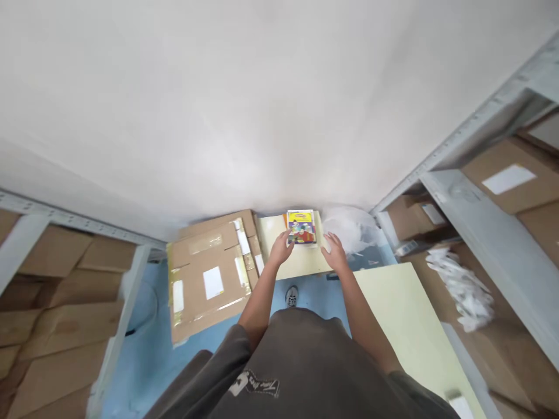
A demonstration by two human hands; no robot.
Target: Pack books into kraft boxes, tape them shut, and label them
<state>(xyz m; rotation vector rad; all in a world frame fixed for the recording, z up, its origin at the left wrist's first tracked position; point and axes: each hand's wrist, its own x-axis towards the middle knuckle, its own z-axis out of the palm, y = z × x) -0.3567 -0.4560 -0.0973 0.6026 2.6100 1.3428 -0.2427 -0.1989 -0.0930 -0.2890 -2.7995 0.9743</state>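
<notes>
A booklet with a colourful yellow, purple and red cover (301,226) lies on a pale yellow board-like surface (301,265) against the wall. White edges and a bit of orange show from under it, so it seems to top a small stack. My left hand (281,250) is at the booklet's lower left corner, fingers stretched forward; I cannot tell whether they touch it. To the right of the booklet, apart from it, my right hand (334,252) is held with its fingers spread and nothing in them.
Flattened cardboard boxes (213,262) lie on the left. Clear plastic bags (351,224) sit right of the booklet. A second pale yellow tabletop (406,308) stretches along my right. Metal shelves (476,203) hold cartons (506,174) and a bundle of white plastic (460,288). More cartons (65,302) fill the left shelves.
</notes>
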